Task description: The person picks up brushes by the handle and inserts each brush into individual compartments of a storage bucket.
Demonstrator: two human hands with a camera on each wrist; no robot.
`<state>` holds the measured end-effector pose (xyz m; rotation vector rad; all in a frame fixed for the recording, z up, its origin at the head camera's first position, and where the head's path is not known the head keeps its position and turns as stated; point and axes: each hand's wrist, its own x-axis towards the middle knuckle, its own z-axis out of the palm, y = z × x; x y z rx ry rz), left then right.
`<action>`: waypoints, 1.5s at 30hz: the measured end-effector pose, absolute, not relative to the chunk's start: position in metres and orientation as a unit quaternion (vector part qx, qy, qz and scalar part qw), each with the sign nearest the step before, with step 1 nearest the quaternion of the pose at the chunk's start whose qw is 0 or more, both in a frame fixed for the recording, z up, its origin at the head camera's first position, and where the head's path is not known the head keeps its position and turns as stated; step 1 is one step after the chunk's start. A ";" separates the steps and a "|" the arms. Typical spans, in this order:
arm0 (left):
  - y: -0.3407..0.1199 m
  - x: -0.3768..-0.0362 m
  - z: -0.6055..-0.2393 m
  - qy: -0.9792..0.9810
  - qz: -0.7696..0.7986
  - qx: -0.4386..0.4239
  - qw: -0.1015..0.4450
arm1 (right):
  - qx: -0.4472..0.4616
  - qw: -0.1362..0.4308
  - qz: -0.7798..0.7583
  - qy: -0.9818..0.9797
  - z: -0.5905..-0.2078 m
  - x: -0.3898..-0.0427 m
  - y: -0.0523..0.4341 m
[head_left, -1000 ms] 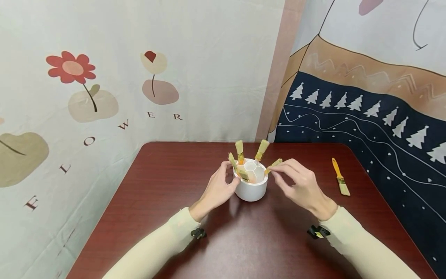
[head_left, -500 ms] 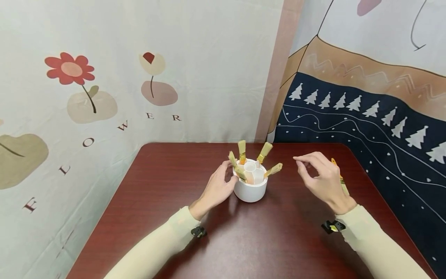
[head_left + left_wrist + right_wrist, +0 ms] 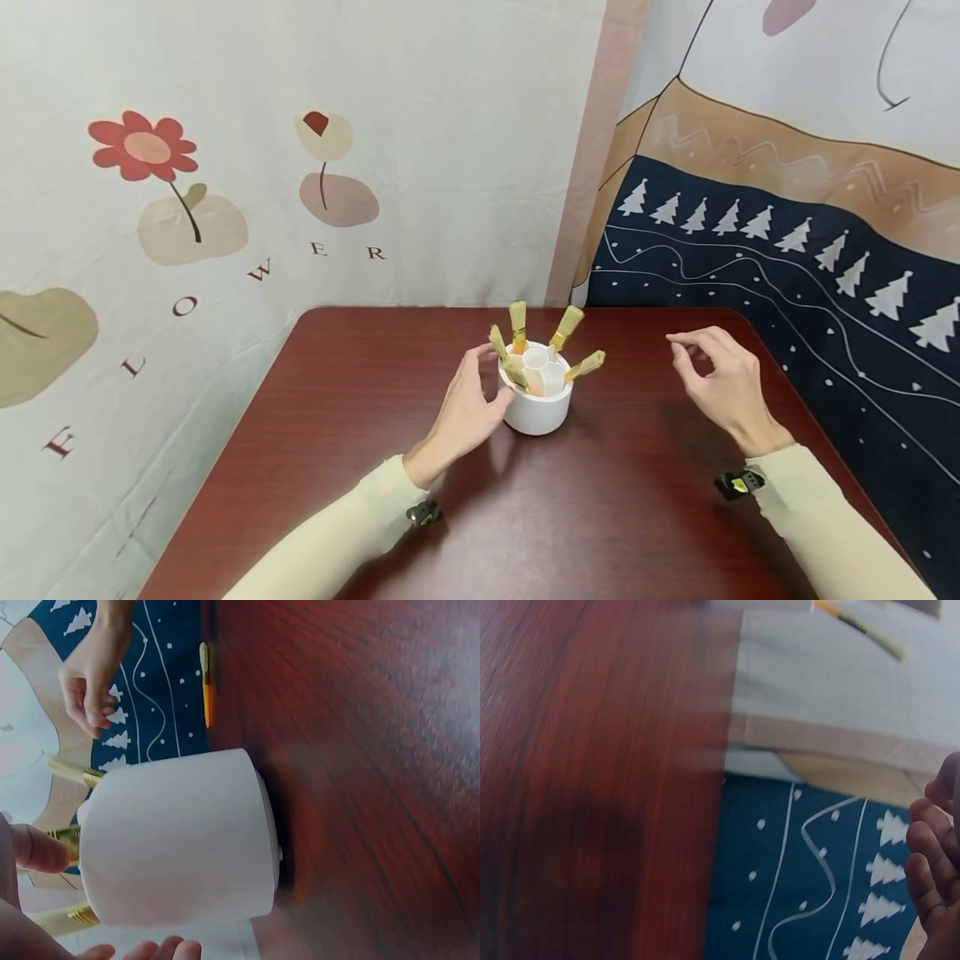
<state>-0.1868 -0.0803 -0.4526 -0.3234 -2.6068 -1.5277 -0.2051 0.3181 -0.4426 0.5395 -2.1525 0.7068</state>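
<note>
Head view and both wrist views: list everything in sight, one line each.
holder: one, white, round, table centre.
brushes in holder: at least four, yellow handles, pale bristles up.
loose brush: one, orange-yellow, lying at the table's right edge, seen from the left wrist.
table: one, dark red wood.
wall cloths: two, flower print left, navy tree print right.
left hand: fingers on the holder's side.
right hand: raised above the table, loosely curled, holding nothing.

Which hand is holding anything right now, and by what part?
The left hand grips the white holder by its side wall. The right hand holds nothing, hovering near the table's right edge.
</note>
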 end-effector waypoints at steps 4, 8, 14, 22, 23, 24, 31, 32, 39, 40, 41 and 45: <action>-0.078 -0.179 -0.454 -0.868 -0.487 -0.083 0.058 | 0.174 0.370 0.276 -0.870 -0.450 -0.205 0.331; -0.075 -0.171 -0.456 -0.875 -0.477 -0.057 0.054 | 0.142 0.351 0.275 -0.884 -0.455 -0.205 0.342; -0.072 -0.164 -0.456 -0.884 -0.458 -0.068 0.065 | 0.086 0.294 0.265 -0.914 -0.463 -0.207 0.363; -0.070 -0.162 -0.455 -0.891 -0.436 -0.089 0.092 | -0.021 0.171 0.237 -0.956 -0.474 -0.210 0.394; -0.070 -0.163 -0.455 -0.892 -0.433 -0.089 0.093 | -0.030 0.158 0.234 -0.959 -0.475 -0.211 0.397; -0.069 -0.163 -0.456 -0.894 -0.429 -0.089 0.095 | -0.037 0.144 0.231 -0.962 -0.476 -0.211 0.400; -0.066 -0.164 -0.458 -0.893 -0.430 -0.086 0.102 | -0.070 0.074 0.222 -0.970 -0.479 -0.213 0.411; -0.066 -0.164 -0.458 -0.891 -0.434 -0.087 0.101 | -0.073 0.067 0.220 -0.970 -0.480 -0.213 0.412; -0.068 -0.167 -0.459 -0.882 -0.453 -0.089 0.094 | -0.084 0.034 0.228 -0.970 -0.481 -0.217 0.416; -0.068 -0.167 -0.458 -0.881 -0.456 -0.088 0.092 | -0.083 0.033 0.229 -0.969 -0.481 -0.218 0.416; -0.069 -0.168 -0.458 -0.880 -0.458 -0.086 0.090 | -0.082 0.033 0.230 -0.969 -0.482 -0.218 0.416; -0.070 -0.170 -0.458 -0.878 -0.464 -0.081 0.084 | -0.067 0.057 0.228 -0.970 -0.484 -0.220 0.413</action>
